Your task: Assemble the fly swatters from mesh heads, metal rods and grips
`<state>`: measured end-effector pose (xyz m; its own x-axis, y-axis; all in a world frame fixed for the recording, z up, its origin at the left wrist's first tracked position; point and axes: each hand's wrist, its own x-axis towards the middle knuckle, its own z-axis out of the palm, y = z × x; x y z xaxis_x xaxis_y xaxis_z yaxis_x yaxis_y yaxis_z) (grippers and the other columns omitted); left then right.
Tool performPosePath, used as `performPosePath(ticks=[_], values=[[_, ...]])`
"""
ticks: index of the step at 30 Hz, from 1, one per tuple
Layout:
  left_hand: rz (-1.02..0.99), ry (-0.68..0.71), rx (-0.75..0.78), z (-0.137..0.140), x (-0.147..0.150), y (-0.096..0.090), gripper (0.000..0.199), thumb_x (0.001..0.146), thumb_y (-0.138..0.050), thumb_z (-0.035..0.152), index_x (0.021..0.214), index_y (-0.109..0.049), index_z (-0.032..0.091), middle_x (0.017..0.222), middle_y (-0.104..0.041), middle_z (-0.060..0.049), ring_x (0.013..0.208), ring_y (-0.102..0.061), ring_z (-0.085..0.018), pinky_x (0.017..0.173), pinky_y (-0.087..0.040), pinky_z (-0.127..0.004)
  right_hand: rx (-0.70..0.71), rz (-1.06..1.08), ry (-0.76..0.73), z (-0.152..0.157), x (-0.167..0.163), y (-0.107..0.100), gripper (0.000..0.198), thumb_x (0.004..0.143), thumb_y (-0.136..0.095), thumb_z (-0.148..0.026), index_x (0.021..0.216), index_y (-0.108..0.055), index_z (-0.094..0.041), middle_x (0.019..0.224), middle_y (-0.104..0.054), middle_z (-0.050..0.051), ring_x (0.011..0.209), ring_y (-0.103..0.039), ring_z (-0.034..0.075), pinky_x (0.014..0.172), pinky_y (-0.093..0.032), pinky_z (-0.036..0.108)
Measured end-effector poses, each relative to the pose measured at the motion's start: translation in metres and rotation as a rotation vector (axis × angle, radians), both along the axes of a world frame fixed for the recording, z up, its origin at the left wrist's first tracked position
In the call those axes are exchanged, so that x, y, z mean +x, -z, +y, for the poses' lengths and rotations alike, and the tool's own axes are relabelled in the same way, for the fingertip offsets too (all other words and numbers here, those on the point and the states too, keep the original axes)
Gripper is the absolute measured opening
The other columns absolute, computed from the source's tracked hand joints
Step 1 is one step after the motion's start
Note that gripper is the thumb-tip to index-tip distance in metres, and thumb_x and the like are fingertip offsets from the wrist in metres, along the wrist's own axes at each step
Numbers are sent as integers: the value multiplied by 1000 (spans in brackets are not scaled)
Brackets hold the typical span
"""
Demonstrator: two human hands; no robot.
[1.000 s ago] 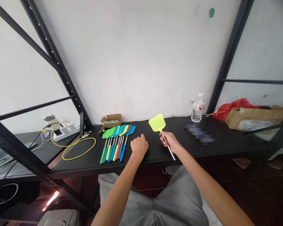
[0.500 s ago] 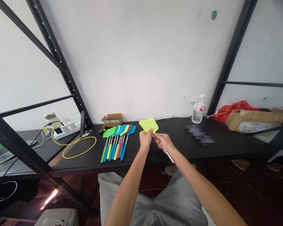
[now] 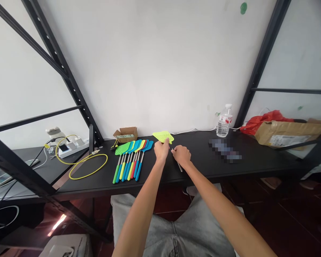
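My left hand (image 3: 162, 149) is closed on the lower end of a yellow-green perforated fly swatter head (image 3: 163, 136), tilted above the back of the black table. Just to its right, my right hand (image 3: 182, 155) is closed around a thin metal rod (image 3: 180, 167), whose lower end sticks out beneath the fist. A small gap separates the two hands, and the rod appears apart from the swatter head; the fingers hide most of the rod. Left of my hands, several fly swatters (image 3: 130, 160) with green, blue, yellow and red grips lie side by side, heads toward the wall.
Behind the swatters stands an open small cardboard box (image 3: 126, 134). A yellow cable (image 3: 88, 164) loops at left near a power strip (image 3: 73, 147). To the right are a water bottle (image 3: 224, 121), a blurred item (image 3: 224, 150) and a cardboard carton (image 3: 286, 134). Black shelf posts (image 3: 259, 67) flank the table.
My hands have moved apart slightly, with a gap now between swatter head and rod. The swatter head has shifted left and tilted flatter. My right hand has turned knuckles-up, the rod pointing more steeply down.
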<state>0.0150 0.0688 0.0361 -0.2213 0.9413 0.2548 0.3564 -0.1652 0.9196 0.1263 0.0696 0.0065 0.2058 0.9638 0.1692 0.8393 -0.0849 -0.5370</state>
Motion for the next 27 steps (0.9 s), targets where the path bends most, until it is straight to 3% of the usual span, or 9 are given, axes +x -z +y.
performPosePath(ticks=[4, 7, 9, 11, 14, 17, 20, 24, 27], values=[[61, -14, -4, -5, -4, 6, 46, 84, -49, 51, 51, -54, 19, 55, -60, -4, 57, -56, -16, 59, -38, -26, 93, 161, 25, 4, 3, 2, 28, 90, -51, -37, 100, -72, -22, 101, -71, 14, 94, -66, 27, 75, -47, 34], [92, 37, -14, -6, 1, 9, 48, 86, -48, 51, 51, -54, 19, 58, -62, -4, 58, -57, -16, 61, -38, -26, 135, 631, -42, 6, 16, 3, 38, 93, -43, -45, 98, -70, -19, 91, -71, 11, 70, -63, 17, 55, -44, 24], [143, 110, -39, -7, 8, 11, 51, 87, -45, 53, 51, -55, 18, 58, -62, -4, 59, -58, -16, 62, -39, -25, 97, 928, -142, 8, 27, 4, 38, 89, -52, -49, 96, -69, -16, 83, -69, 9, 52, -52, 11, 42, -33, 20], [219, 182, -56, -9, 15, 11, 54, 88, -43, 57, 54, -58, 18, 58, -63, -5, 62, -59, -17, 62, -39, -25, 86, 1064, -185, 9, 42, 5, 34, 80, -64, -45, 94, -68, -14, 77, -66, 7, 45, -43, 7, 37, -23, 19], [361, 158, -34, -15, 11, 5, 54, 85, -46, 65, 68, -68, 19, 70, -68, -6, 72, -63, -20, 64, -40, -25, 138, 924, -42, 7, 76, 10, 28, 78, -65, -37, 93, -69, -14, 72, -64, 6, 46, -45, 9, 40, -25, 20], [519, 23, -7, -25, -19, -6, 47, 86, -47, 63, 87, -72, 23, 85, -71, -6, 81, -64, -22, 68, -41, -26, 131, 400, 56, 2, 113, 14, 25, 80, -60, -34, 94, -72, -17, 83, -70, 10, 72, -63, 19, 56, -41, 24], [694, -132, -28, -39, -68, -15, 35, 90, -45, 50, 94, -70, 25, 84, -70, -6, 83, -64, -23, 70, -41, -28, 38, 17, 168, -6, 129, 16, 33, 81, -57, -38, 103, -72, -18, 96, -70, 16, 92, -65, 31, 71, -45, 34], [936, -345, -180, -62, -128, -17, 33, 87, -48, 50, 87, -68, 24, 89, -70, -9, 89, -64, -28, 75, -43, -34, 17, -144, 226, -14, 120, 16, 37, 84, -53, -37, 110, -70, -17, 105, -66, 19, 95, -65, 32, 76, -46, 37], [1070, -234, -280, -77, -145, -12, 36, 83, -52, 55, 78, -67, 23, 86, -69, -9, 89, -65, -30, 74, -45, -35, 89, -131, 245, -17, 115, 19, 41, 84, -55, -37, 117, -66, -18, 114, -62, 18, 94, -65, 29, 77, -45, 36]])
